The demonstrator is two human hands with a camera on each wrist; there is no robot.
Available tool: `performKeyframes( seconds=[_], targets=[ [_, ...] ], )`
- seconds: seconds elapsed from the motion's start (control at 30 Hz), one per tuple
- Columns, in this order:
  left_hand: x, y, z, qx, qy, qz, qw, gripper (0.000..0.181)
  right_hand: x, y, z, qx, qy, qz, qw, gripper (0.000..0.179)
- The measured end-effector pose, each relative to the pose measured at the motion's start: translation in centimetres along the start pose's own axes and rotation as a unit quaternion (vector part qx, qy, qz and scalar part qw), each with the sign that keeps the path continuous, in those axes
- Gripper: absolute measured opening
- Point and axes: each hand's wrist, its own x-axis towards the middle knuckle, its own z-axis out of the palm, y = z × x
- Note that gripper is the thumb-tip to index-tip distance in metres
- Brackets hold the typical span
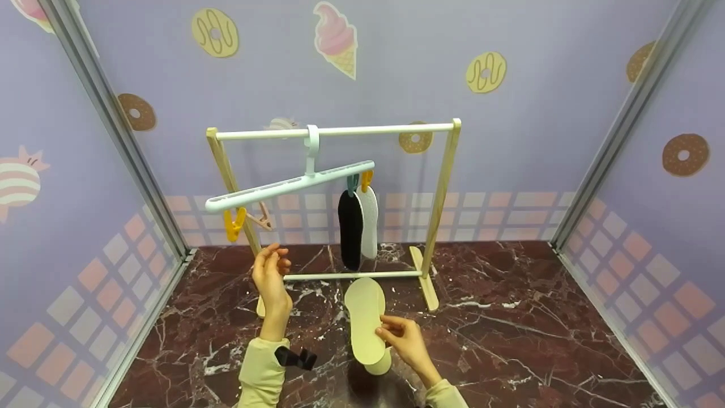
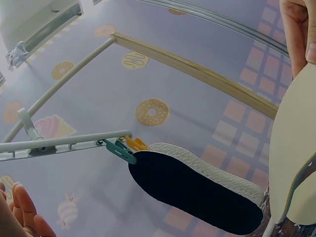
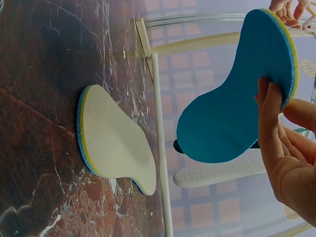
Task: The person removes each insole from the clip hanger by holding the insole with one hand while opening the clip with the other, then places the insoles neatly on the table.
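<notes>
My right hand [image 1: 405, 340] pinches a cream insole [image 1: 365, 320] by its side edge, thumb on one face and fingers on the other. The right wrist view shows this insole's blue underside [image 3: 227, 108] and yellow rim. Below it on the table lies a second cream insole [image 3: 116, 138], mostly covered by the first in the head view. My left hand [image 1: 273, 283] is raised with loosely bent fingers and nothing in them. It is just below a yellow clip [image 1: 234, 224] and a pink clip [image 1: 262, 217] at the left end of the pale hanger [image 1: 283, 186].
The hanger tilts, hooked over the top bar [image 1: 391, 130] of a wooden rack. From its right end hang a black insole [image 1: 350, 232] by a teal clip [image 1: 353, 183] and a white insole [image 1: 369, 221] by a yellow clip [image 1: 367, 180]. The table [image 1: 510, 328] is dark marbled.
</notes>
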Motion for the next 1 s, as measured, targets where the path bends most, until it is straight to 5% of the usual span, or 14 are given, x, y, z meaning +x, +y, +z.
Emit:
performKeyframes(
  seconds=[0.47, 1.0],
  targets=[
    [0.0, -0.1, -0.2, -0.002, 0.007, -0.004, 1.0, 0.017, 0.1, 0.2, -0.1, 0.014, -0.006, 0.0, 0.9999, 0.039],
    [-0.1, -0.2, -0.5, 0.005, 0.0, -0.008, 1.0, 0.019, 0.6, 3.6, -0.6, 0.087, -0.013, -0.01, 0.9961, 0.056]
  ],
)
